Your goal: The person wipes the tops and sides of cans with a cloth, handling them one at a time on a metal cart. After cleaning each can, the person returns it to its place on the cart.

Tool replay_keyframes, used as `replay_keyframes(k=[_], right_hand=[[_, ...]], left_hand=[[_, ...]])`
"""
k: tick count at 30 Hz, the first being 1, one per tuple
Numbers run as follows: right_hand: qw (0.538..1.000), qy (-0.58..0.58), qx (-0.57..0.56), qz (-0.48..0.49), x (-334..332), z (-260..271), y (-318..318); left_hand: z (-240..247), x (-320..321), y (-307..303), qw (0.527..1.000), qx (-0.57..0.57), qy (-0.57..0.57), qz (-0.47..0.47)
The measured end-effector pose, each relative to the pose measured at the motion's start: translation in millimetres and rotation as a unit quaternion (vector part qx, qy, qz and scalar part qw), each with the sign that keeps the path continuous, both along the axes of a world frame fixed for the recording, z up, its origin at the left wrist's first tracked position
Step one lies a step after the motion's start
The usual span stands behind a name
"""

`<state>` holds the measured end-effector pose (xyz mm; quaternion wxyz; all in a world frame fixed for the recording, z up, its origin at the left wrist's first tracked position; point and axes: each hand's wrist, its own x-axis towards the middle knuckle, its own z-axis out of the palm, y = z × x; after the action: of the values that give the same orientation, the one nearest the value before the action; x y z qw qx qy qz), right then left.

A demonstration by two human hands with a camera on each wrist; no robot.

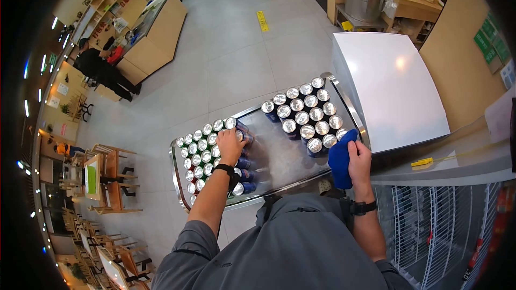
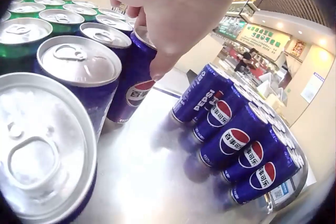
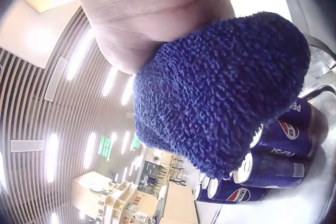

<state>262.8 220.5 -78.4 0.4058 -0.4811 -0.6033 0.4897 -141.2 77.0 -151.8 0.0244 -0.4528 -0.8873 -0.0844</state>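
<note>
At the inner edge of the left-hand cluster, a blue can (image 2: 128, 90) stands about upright, its long axis vertical, directly below the left hand (image 1: 230, 147), which grips it near the top, thumb against its side. Green cans (image 1: 206, 156) lie to its left; to its right, a bare strip of tray (image 1: 290, 153) separates it from the other blue cans (image 1: 321, 127). The left hand is much the nearer; across that strip, the right hand (image 1: 360, 161) clutches a cloth (image 1: 339, 164) beside those cans.
</note>
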Motion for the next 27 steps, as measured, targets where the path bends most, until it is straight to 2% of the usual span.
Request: replay_keyframes(k=[10, 13, 16, 19, 22, 23, 27], right_hand=[[1.000, 0.000, -0.019, -0.001, -7, -8, 2], [1.000, -0.011, -0.014, 0.002, -11, -1, 3], [1.000, -0.006, -0.019, 0.012, -15, -5, 7], [0.999, 0.001, -0.028, 0.021, -18, -7, 8], [0.998, 0.013, -0.053, 0.025, -16, -8, 9], [0.997, 0.018, -0.064, 0.025, -14, -9, 9], [0.998, -0.019, -0.058, 0.013, 1, -1, 5]], left_hand=[[-16, 5, -1, 0.997, 0.071, 0.022, 0.020], [-12, 7, -1, 0.996, 0.080, 0.034, 0.010], [-7, 8, 12, 0.991, 0.122, 0.022, -0.043], [-7, 7, 45, 0.980, 0.159, -0.074, -0.093], [-13, 10, 83, 0.971, 0.160, -0.150, -0.097], [-16, 8, 96, 0.966, 0.143, -0.196, -0.089], [-44, -1, 135, 0.966, 0.085, -0.238, -0.053]])
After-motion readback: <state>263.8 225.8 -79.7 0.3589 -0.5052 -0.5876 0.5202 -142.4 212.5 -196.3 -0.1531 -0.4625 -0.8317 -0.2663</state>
